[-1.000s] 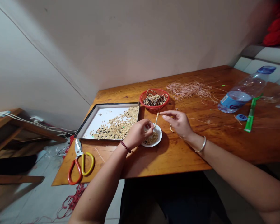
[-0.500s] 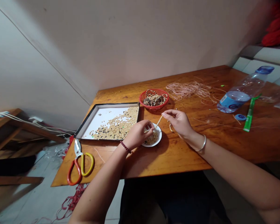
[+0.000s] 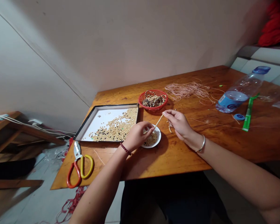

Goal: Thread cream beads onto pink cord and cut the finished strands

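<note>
My left hand [image 3: 138, 136], with a red bead bracelet on its wrist, is pinched over a small white dish [image 3: 156, 143] holding pale round beads. A thin strand of pale beads [image 3: 159, 121] runs from my right hand [image 3: 178, 123] down to the left fingertips. The right fingers grip the strand's upper part, and a short beaded length [image 3: 169, 128] hangs just below that hand. A silver bangle circles the right wrist. Neither hand touches the wooden table [image 3: 177, 155], though the left hand hides part of the dish.
A black-framed tray [image 3: 105, 118] of scattered beads lies left of the dish, and a red basket [image 3: 152, 107] of beaded strands stands behind it. Orange-and-yellow scissors [image 3: 80, 166] rest near the table's left edge. Pink cord [image 3: 186, 91], a water bottle [image 3: 235, 95] and a green strip [image 3: 247, 118] lie to the right.
The bead strand has tilted from nearly upright to a slant, its top moving right with my right hand. The whole scene has shifted slightly left in view.
</note>
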{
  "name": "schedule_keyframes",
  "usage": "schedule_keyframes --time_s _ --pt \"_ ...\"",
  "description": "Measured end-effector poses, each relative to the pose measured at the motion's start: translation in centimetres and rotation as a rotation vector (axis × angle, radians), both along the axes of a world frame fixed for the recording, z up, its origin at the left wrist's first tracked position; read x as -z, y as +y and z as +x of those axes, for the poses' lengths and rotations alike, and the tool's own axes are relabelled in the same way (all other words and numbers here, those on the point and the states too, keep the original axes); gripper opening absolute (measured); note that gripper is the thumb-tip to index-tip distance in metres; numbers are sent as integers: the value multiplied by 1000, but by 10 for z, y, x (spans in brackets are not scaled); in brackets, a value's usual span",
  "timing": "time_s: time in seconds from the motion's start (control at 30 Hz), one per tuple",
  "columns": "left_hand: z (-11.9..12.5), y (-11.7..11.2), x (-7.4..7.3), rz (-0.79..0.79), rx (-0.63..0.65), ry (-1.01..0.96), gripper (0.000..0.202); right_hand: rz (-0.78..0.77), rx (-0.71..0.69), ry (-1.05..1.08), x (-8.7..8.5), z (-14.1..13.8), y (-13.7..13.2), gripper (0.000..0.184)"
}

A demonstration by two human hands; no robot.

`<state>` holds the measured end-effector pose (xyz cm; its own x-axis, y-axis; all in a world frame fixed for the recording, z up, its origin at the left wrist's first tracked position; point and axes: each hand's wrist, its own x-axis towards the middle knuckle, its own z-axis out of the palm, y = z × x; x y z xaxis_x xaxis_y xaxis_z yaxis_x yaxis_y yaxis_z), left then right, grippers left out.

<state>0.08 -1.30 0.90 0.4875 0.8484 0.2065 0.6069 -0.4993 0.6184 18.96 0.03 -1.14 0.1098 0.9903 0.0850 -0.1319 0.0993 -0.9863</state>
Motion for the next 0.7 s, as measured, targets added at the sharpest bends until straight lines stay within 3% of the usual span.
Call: schedule_keyframes --time_s 0.27,0.53,0.7 --pt "-3 3 -1 -113 -93 -111 30 -21 -3 -2 -2 3 1 37" --pt "-3 6 5 170 -190 -95 15 -110 19 97 -1 2 2 39" --pt "-3 5 5 173 -179 -149 12 -194 24 186 1 1 2 36"
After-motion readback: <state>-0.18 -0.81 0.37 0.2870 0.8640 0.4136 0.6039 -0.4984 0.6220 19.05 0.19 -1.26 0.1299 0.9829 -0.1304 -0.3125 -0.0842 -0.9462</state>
